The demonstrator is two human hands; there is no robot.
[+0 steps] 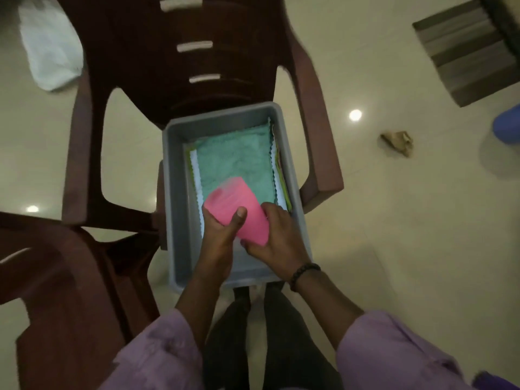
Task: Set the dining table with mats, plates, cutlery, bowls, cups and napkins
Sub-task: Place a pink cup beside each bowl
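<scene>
Through the head camera I am looking down into a grey tub (180, 209) sitting on the seat of a brown plastic chair (180, 66). I am holding a pink cup (239, 209) over the tub's near end with both hands. My left hand (222, 235) is curling round its left side, thumb lying across the front; my right hand (277, 240) is cupping its lower right end, fingers wrapped underneath. Beneath it, a teal cloth (236, 159) is lying flat on a stack of other cloths whose white and green edges are peeking out, probably the napkins or mats.

I am judging the cup to be light, stiff plastic, smooth and a little slippery, not fragile, so gripping round the body with 1 hand should be enough. The cloths should be soft and limp, best lifted by a folded edge.

The cup is blurring with motion, so I cannot tell whether it is 1 cup or several nested. The worktop itself is out of view.
</scene>
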